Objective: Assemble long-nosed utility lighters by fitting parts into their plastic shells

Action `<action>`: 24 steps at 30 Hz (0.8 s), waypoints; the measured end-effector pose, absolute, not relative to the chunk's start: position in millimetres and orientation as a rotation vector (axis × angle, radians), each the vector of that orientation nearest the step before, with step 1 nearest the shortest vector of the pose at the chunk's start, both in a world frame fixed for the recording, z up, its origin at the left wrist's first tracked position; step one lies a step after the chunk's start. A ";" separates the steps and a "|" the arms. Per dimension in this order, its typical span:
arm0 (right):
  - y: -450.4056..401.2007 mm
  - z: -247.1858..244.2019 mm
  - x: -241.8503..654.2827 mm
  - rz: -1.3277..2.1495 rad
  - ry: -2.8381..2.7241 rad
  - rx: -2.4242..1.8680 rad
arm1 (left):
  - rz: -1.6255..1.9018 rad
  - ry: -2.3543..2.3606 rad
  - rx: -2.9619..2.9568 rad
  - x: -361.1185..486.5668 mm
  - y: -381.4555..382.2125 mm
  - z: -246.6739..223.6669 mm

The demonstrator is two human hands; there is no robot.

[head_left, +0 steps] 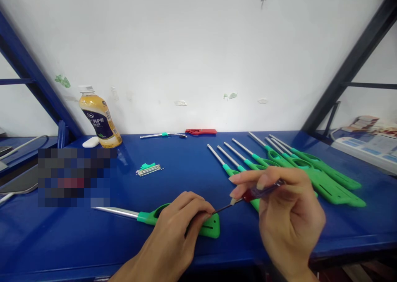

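A green long-necked lighter (210,228) lies on the blue table near its front edge, its metal tube (119,211) pointing left. My left hand (181,228) is closed over the lighter's handle and covers the middle of it. In my right hand (285,207) is a screwdriver (257,192) with a dark red, see-through handle, held between thumb and fingers. The screwdriver's thin shaft slants down to the left, and its tip meets the left fingertips at the handle. Whether a screw sits under the tip is hidden.
Several green lighters (328,187) lie to the right, partly behind my right hand. Further back are a red lighter casing (203,131), a loose metal tube (155,135) and small clear and green parts (149,170). A drink bottle (101,120) stands back left beside a white case (91,142).
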State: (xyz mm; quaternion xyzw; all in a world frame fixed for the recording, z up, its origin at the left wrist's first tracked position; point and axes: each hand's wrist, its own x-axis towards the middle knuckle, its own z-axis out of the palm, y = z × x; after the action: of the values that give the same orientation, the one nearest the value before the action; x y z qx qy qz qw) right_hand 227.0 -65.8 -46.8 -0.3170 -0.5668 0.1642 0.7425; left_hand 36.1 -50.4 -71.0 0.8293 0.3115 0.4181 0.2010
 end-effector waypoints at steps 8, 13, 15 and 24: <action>-64.1 -46.2 227.8 0.321 -1.255 -0.657 | 1.139 0.852 2.303 35.1 -53.1 -66.9; -65.0 -45.9 228.2 0.342 -1.245 -0.655 | 1.147 0.835 2.281 35.3 -53.8 -68.3; -66.2 -45.3 227.7 0.349 -1.236 -0.638 | 1.142 0.828 2.268 35.4 -54.7 -69.3; -71.9 -38.2 219.9 0.351 -1.302 -0.494 | 1.004 0.852 2.432 37.7 -58.3 -65.3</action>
State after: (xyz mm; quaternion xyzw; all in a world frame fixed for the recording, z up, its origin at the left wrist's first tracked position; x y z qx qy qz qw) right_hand 219.9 -71.9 -38.2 -0.2265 -0.5966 0.1608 0.7530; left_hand 37.7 -58.3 -65.3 0.8639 0.3027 0.3565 0.1870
